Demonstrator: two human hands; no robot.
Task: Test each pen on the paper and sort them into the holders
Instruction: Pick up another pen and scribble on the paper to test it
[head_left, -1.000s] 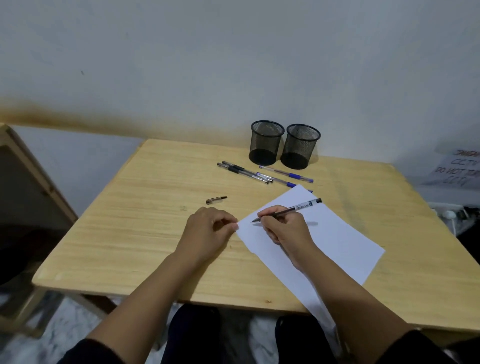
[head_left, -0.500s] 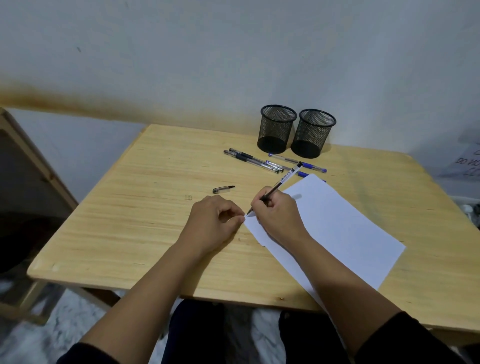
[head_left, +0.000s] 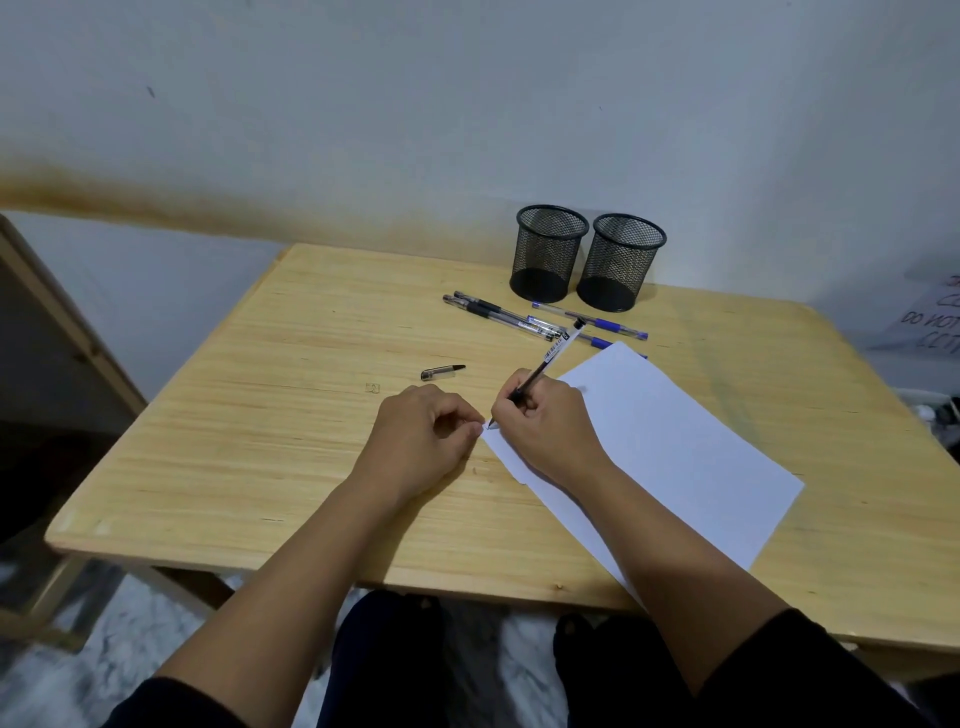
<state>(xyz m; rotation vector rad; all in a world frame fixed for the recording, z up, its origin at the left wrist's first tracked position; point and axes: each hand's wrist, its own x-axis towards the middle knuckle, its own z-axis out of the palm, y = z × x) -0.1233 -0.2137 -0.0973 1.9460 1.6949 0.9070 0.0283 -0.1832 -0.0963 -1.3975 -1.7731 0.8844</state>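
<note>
My right hand (head_left: 545, 431) grips an uncapped black pen (head_left: 553, 358), tip down on the left corner of a white paper sheet (head_left: 675, 441). My left hand (head_left: 423, 439) rests curled on the table, fingertips pinning that same corner. The pen's cap (head_left: 441, 371) lies on the wood just beyond my left hand. Several capped pens, black ones (head_left: 493, 314) and blue ones (head_left: 592, 322), lie in a row further back. Behind them stand two black mesh holders, one on the left (head_left: 550, 254) and one on the right (head_left: 621, 262), both looking empty.
The wooden table (head_left: 291, 415) stands against a white wall. A wooden frame (head_left: 57, 322) is at the far left. A handwritten paper sign (head_left: 935, 322) hangs at the right edge. My dark-clad knees (head_left: 395, 665) show below the front edge.
My right hand has swung the pen from lying nearly flat across the sheet to a steep writing angle, its tip now at the paper's left corner. The left hand stays put.
</note>
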